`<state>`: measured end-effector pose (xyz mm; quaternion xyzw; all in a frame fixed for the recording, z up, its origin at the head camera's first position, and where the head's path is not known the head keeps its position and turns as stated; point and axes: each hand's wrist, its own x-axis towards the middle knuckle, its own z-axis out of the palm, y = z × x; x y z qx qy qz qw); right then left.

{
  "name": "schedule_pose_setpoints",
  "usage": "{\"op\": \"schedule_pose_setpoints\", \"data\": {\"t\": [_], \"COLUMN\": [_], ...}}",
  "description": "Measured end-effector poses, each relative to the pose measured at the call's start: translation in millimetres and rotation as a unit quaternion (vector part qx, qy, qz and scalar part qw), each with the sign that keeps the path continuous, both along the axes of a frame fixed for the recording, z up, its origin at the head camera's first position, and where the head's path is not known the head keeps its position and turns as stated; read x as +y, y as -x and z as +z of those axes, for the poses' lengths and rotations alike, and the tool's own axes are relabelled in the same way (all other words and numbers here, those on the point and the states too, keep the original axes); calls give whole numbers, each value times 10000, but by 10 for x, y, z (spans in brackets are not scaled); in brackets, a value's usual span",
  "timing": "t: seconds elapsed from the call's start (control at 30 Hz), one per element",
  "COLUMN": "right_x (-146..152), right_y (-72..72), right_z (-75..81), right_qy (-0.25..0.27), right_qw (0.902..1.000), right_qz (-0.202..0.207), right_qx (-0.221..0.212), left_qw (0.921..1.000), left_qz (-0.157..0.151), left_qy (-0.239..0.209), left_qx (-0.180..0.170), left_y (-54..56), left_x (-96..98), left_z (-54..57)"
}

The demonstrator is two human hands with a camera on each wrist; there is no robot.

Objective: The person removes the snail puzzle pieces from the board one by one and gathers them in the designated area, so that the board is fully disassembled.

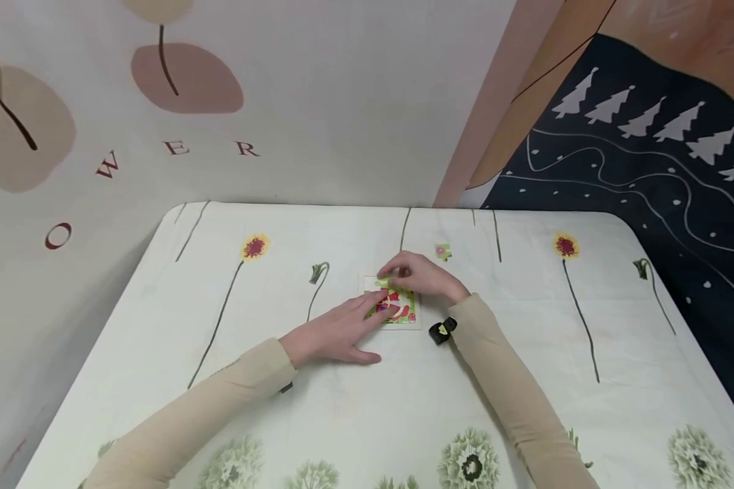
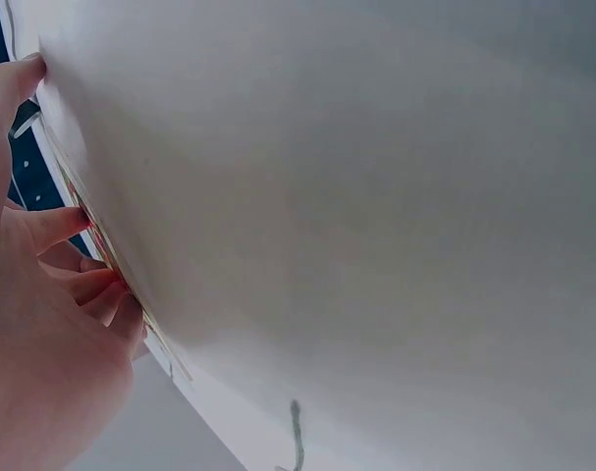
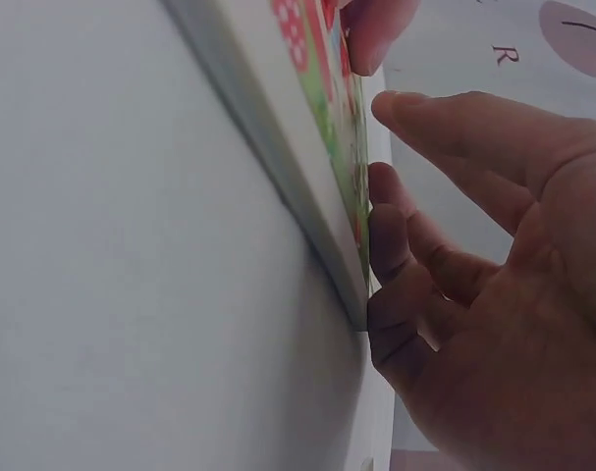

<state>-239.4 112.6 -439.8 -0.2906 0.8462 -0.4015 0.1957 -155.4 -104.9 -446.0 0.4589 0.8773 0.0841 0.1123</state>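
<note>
A small square jigsaw puzzle (image 1: 408, 314) with a red, green and white picture lies in a pale frame (image 1: 404, 327) on the table. My left hand (image 1: 342, 329) rests its extended fingers on the picture from the left, thumb spread out over the cloth. Over the puzzle's upper right part is my right hand (image 1: 425, 275), fingers bent and their tips on the picture. In the right wrist view, a gap shows between its thumb and fingers, with nothing seen pinched there. A loose green and pink puzzle piece (image 1: 443, 251) lies just beyond the right hand.
The white tablecloth (image 1: 355, 414) has printed flowers and stems. A pale wall hanging (image 1: 342, 102) with letters rises behind the table, and a dark cloth (image 1: 624, 156) with white trees hangs at the right. A small black device (image 1: 443, 331) sits at the right wrist.
</note>
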Motion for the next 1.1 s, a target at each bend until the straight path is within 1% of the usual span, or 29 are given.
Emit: {"op": "schedule_pose_setpoints", "data": {"t": [0.13,0.23,0.47,0.63,0.87,1.1], "right_x": [-23,-32,-32,-32,-36,-44], "right_y": [19,25,10,11,31,38], "right_z": [-31,-47,-54,-49,-32,10], "right_qy": [-135,-214,-422,-464,-494,-562], "right_qw": [9998,9996,9986,9984,9981,9973], "right_qz": [99,175,297,283,341,431], "right_qx": [55,92,138,149,165,201], "left_qw": [9999,9999,10000,9999,9997,9997], "left_qz": [46,50,-1,-32,-113,-133], "left_qy": [99,115,-42,-33,-139,-78], "left_qx": [-24,25,41,151,145,212], "left_y": [-18,-27,-49,-43,-34,-35], "left_x": [3,5,4,8,1,5], "left_z": [-18,-33,-37,-23,-28,-5]}}
